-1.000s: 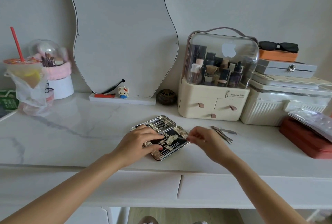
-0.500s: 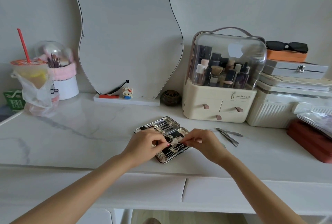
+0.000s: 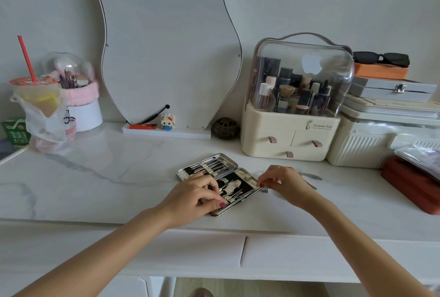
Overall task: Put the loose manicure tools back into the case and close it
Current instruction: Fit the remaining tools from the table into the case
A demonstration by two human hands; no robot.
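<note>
The manicure case (image 3: pixel 215 164) lies open on the white marble desk (image 3: pixel 107 177), with metal tools strapped into both black-lined halves. My left hand (image 3: pixel 190 199) rests on the near half, fingers curled onto the lining and thumb at the near rim, gripping it. At the case's right edge my right hand (image 3: pixel 287 183) pinches a small metal tool (image 3: pixel 264 190) between thumb and fingertips. Loose metal tools (image 3: pixel 312 177) lie on the desk just behind my right hand, partly hidden by it.
A cream cosmetics organiser (image 3: pixel 290 137) and a white ribbed box (image 3: pixel 362 146) stand behind the case at the right. A red box (image 3: pixel 409 184) sits at the far right. A wavy mirror (image 3: pixel 166 46), a bagged drink cup (image 3: pixel 40 106) and a brush holder (image 3: pixel 81 108) line the back left.
My right hand drew back from over the near half to the case's right edge, still pinching. My left hand's fingers curled tighter on the near half. The camera view shifted slightly.
</note>
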